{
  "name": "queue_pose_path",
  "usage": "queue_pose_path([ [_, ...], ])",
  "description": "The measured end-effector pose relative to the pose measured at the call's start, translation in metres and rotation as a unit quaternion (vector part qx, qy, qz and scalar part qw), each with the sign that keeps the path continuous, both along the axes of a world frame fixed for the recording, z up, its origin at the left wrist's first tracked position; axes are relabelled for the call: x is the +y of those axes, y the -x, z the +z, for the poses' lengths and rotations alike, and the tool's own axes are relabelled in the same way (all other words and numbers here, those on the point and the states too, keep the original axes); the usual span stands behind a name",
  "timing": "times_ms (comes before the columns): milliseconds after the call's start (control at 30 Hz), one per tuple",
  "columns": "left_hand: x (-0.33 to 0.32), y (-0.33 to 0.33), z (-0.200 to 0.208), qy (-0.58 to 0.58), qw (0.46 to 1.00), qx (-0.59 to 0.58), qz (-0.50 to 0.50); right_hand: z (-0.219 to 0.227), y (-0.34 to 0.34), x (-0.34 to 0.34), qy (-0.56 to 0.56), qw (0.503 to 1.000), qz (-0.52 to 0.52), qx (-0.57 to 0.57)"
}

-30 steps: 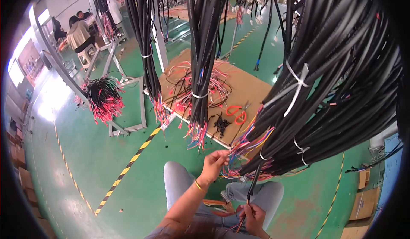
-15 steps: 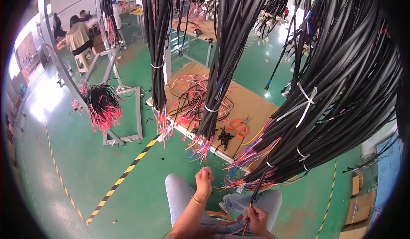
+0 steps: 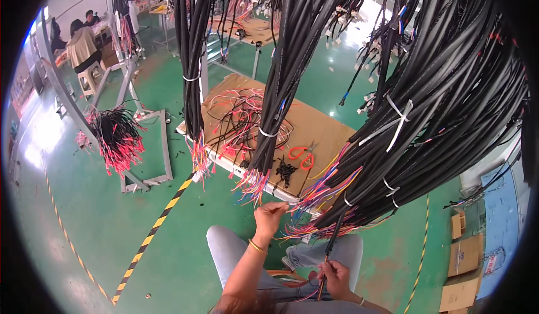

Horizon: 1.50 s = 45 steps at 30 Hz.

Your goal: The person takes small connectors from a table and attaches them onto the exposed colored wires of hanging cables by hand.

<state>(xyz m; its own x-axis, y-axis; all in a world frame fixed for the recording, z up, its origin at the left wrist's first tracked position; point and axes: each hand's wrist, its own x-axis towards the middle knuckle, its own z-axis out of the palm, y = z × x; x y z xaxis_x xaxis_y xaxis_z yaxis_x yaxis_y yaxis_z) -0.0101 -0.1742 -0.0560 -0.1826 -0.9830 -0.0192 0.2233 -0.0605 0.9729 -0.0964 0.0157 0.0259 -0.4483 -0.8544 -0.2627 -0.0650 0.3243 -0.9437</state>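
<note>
My left hand (image 3: 269,219), with a yellow bangle at the wrist, reaches to the near edge of the cardboard-topped table. Its fingertips are pinched beside the coloured wire ends of the large black cable bundle (image 3: 432,117); what they hold, if anything, is too small to make out. Low over my lap, my right hand (image 3: 336,277) is closed around a thin black cable (image 3: 335,238). This cable hangs from the big bundle, and its stripped wires run down below my fingers.
On the table (image 3: 328,128) lie loose red, white and black wires (image 3: 241,117), orange-handled scissors (image 3: 303,155) and black scraps (image 3: 285,171). More tied cable bundles (image 3: 275,89) hang in front. A metal frame (image 3: 167,145) stands left; cardboard boxes (image 3: 463,255) sit right. People sit far left.
My left hand has moved right and forward, from above my knee to beside the wire ends at the table edge. My right hand keeps hold of the cable. The view has shifted slightly.
</note>
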Motion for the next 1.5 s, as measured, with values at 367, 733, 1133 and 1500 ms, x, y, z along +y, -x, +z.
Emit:
queue_pose_path([
  [367,0.021,-0.013,0.019,0.123,0.963,-0.242,0.010,-0.005,-0.002,0.010,0.024,0.999,0.012,0.024],
  [733,0.029,-0.025,0.052,0.205,0.954,-0.164,-0.142,0.009,-0.016,0.010,0.057,0.998,0.005,0.019],
  [1133,0.145,-0.026,0.094,-0.258,0.895,0.181,-0.314,-0.003,-0.024,0.034,0.256,0.939,0.029,0.227],
  [1500,0.167,-0.031,0.091,-0.179,0.944,0.091,-0.263,-0.018,-0.025,0.047,0.352,0.872,0.067,0.334],
])
